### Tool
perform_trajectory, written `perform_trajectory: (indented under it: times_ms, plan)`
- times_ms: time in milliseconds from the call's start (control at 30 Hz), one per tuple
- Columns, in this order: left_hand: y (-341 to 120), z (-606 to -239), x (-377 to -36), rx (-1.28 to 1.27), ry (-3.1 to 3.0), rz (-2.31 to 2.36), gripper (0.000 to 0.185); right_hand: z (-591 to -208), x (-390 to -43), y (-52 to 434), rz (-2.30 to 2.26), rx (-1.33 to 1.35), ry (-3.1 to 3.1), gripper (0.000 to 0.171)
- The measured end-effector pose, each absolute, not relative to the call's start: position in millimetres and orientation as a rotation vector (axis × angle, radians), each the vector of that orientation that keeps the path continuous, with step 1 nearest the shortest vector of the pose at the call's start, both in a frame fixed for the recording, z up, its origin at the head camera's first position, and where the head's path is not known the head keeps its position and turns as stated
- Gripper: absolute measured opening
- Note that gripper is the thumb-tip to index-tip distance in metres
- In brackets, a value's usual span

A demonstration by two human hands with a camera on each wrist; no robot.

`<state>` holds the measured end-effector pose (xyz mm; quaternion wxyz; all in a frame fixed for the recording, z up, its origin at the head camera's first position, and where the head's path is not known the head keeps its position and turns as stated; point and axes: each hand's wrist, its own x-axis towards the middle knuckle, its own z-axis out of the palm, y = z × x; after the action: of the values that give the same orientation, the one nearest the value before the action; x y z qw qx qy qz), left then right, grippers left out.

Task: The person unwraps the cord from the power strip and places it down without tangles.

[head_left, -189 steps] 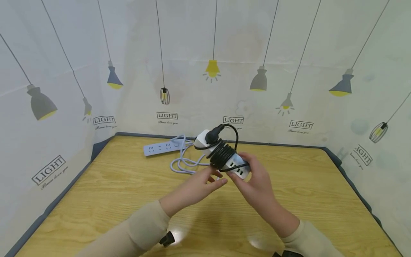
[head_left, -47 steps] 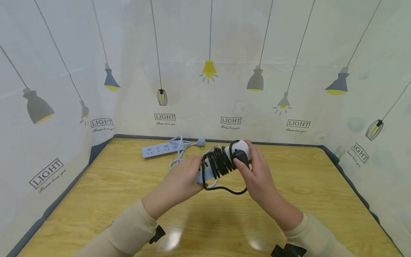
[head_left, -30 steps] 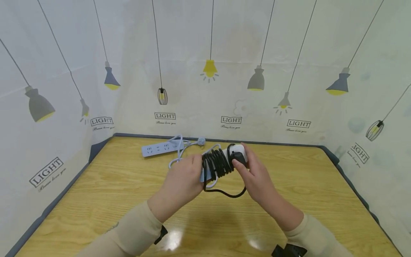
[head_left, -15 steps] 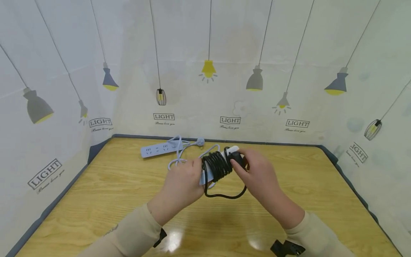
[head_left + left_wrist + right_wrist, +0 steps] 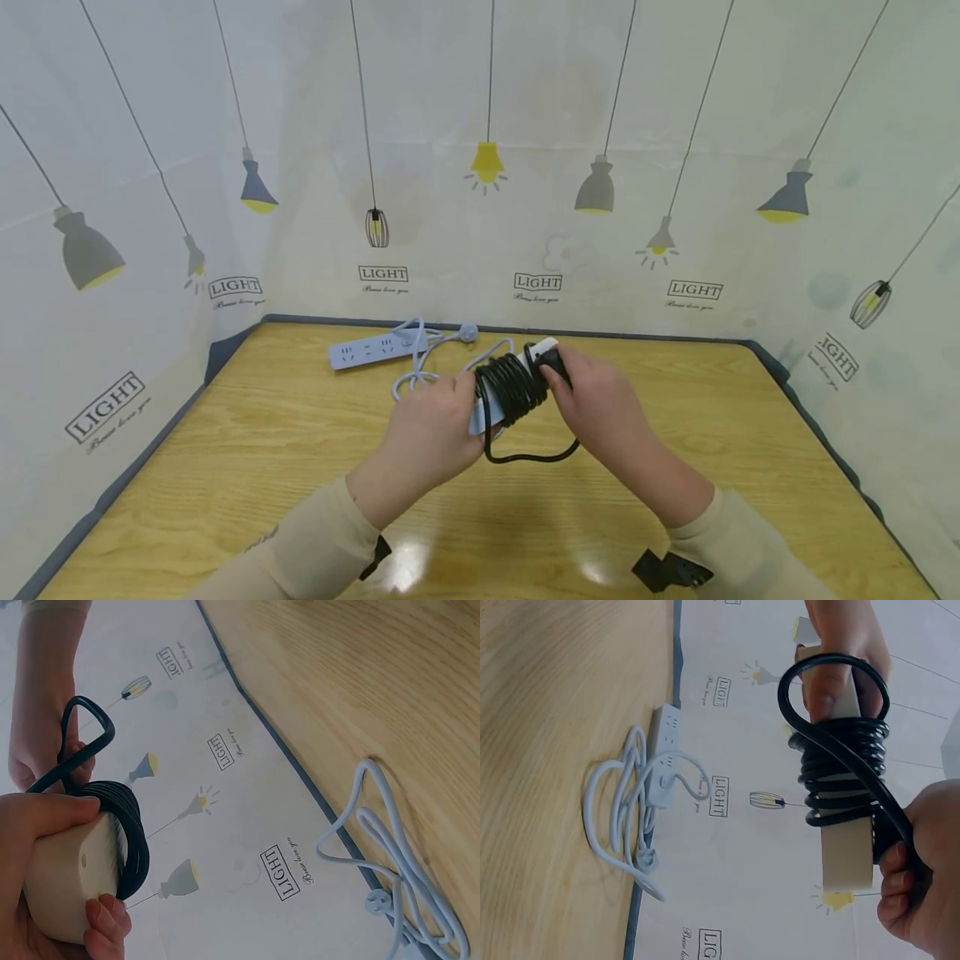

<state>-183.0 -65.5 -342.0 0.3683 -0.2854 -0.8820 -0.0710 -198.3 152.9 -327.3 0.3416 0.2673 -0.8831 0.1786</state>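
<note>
Near the middle of my head view, I have both hands on a white power strip (image 5: 846, 864) held above the wooden table (image 5: 262, 467), tilted so that its right end is the higher one. My left hand (image 5: 431, 427) grips the lower end, and the left wrist view shows its fingers and thumb wrapped round the casing. My right hand (image 5: 606, 404) has its fingers curled round the black plug (image 5: 556, 364) at the upper end. Black cord (image 5: 513, 390) is wound in tight turns round the strip between my hands, and one slack loop of it hangs below them. At upper left of the hands, a pale blue power strip (image 5: 367, 351) lies near the table's far edge, with its round plug (image 5: 468, 332) to its right and its loosely looped pale cord (image 5: 586, 814) beside it.
</note>
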Motion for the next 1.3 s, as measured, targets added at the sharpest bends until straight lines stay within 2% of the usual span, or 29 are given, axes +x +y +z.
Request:
perform_trajectory:
  times_ms: [167, 533, 800, 1100, 1300]
  plan:
    - [-64.6, -342.4, -182.8, -0.753, -2.264, -0.212, 0.050, -320.8, -198.2, 157.0, 0.438, 0.758, -2.287, 0.024]
    - [-55.2, -335.3, -181.1, -0.741, -2.223, -0.229, 0.049, -333.6, -203.5, 153.1, 0.387, 0.664, -1.994, 0.028]
    - [-56.9, -334.3, -182.4, -0.767, -2.278, -0.240, 0.049, -325.6, -209.5, 160.5, 0.344, 0.749, -2.102, 0.029]
    - [-53.8, -330.0, -183.4, -0.744, -2.308, -0.251, 0.044, -331.5, -213.8, 150.5, 0.338, 0.635, -1.973, 0.027]
    - [-55.2, -328.7, -184.4, -0.749, -2.340, -0.252, 0.044, -327.2, -216.4, 154.4, 0.348, 0.703, -2.009, 0.029]
